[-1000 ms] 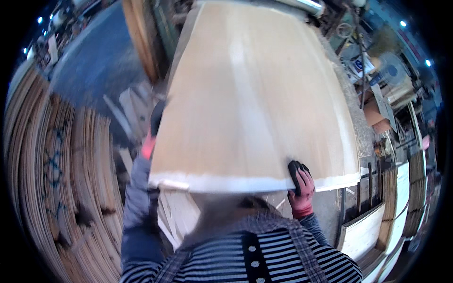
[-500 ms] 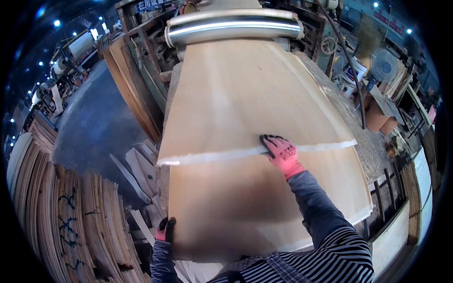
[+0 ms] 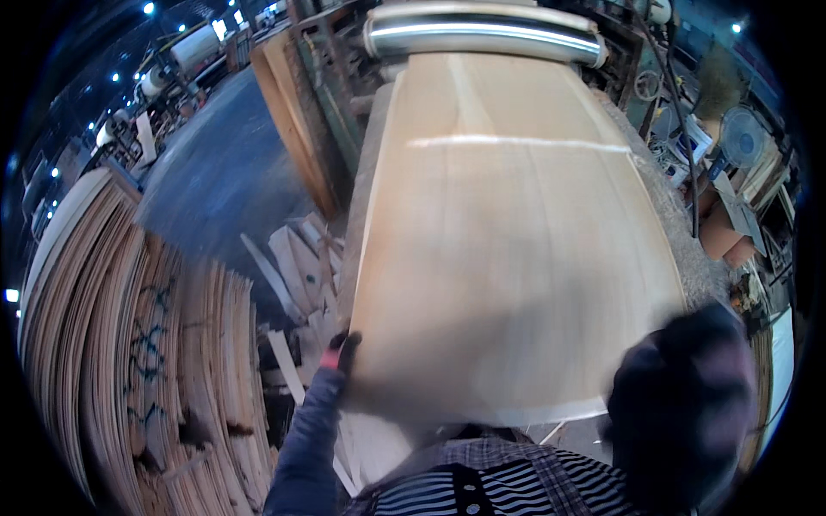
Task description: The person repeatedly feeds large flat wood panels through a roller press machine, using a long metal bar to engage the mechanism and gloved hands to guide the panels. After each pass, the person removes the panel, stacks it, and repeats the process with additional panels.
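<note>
A wide, pale wood veneer sheet (image 3: 516, 232) lies flat on the work table in front of me. My left hand (image 3: 342, 351), in a pink and black glove, is closed on its left edge near the front corner. Ahead, another veneer sheet (image 3: 516, 99) runs under a shiny metal roller (image 3: 482, 36), and a whitish line marks where the two sheets meet. My right hand (image 3: 714, 370) is raised close to the camera at the right, a dark blur with a hint of pink. Its fingers cannot be made out.
Stacked veneer (image 3: 103, 335) stands on the left, with broken wood strips (image 3: 301, 267) beside the table. Wooden boards (image 3: 297, 129) lean by the machine frame. On the right are a fan (image 3: 742, 138), a white bucket (image 3: 693, 142) and a cardboard box (image 3: 723, 230).
The far sheet has moved forward toward the roller, exposing more of the near sheet. My right hand has left the sheet's trailing edge and come back up, close to the camera. The view has shifted.
</note>
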`<state>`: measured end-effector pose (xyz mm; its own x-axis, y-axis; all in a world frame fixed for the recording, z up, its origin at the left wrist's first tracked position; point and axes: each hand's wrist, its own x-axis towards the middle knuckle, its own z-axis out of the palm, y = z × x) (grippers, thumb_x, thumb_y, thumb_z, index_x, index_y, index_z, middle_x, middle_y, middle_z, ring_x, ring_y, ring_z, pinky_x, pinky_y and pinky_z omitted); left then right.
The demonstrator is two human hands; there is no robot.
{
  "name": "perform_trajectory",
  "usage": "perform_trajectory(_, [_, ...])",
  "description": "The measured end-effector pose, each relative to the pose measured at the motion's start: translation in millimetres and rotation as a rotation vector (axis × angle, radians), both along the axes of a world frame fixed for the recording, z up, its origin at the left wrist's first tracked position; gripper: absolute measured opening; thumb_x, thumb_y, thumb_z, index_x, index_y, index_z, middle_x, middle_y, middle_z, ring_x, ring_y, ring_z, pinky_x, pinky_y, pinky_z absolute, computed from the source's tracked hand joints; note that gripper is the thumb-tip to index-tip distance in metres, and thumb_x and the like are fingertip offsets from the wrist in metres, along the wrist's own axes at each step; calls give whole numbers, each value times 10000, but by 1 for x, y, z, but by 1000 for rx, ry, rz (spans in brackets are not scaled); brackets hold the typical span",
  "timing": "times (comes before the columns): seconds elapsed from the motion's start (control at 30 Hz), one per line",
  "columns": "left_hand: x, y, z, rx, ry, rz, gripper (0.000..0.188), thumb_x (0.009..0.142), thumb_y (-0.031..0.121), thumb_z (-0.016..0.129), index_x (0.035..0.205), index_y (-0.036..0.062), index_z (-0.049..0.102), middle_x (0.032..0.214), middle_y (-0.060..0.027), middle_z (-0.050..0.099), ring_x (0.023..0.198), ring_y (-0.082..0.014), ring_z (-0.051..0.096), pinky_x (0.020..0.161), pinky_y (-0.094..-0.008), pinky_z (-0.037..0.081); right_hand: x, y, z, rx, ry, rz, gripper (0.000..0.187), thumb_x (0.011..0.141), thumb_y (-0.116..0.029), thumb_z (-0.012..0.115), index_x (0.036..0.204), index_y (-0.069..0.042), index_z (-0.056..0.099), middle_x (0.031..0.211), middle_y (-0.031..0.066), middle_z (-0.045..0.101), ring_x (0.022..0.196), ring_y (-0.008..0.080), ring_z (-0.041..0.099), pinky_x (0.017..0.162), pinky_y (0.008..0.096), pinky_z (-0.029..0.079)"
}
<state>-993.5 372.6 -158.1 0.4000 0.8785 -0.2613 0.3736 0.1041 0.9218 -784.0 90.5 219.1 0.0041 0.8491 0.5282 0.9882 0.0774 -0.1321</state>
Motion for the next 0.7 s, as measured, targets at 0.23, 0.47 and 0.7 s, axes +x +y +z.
perform_trajectory(0.23, [-36, 32, 10, -551, -539, -391, 317, 850, 199, 490, 1105, 9, 503, 1026, -107, 564, 939, -167, 544, 790, -283, 456, -63, -37, -15, 130, -228, 344, 350, 566, -215, 576, 884, -68, 573, 859, 77, 546, 813, 235, 511, 717, 396, 419])
perform_trajectory(0.47, [29, -13, 124, -600, -661, -591, 334, 836, 148, 493, 1143, 17, 475, 1047, -140, 561, 920, -228, 570, 790, -360, 485, -119, -85, -12, 329, -322, 301, 335, 662, -229, 588, 944, -51, 559, 962, 112, 516, 938, 253, 499, 800, 424, 428])
perform_trajectory(0.7, [-27, -42, 145, 377, -625, -572, 350, 870, 104, 393, 1195, -25, 405, 1192, -171, 459, 1055, -248, 489, 899, -357, 416, -60, -94, -205, -201, 153, -212, 628, 604, -305, 672, 1138, -53, 456, 1225, 172, 407, 1112, 376, 390, 973, 514, 234])
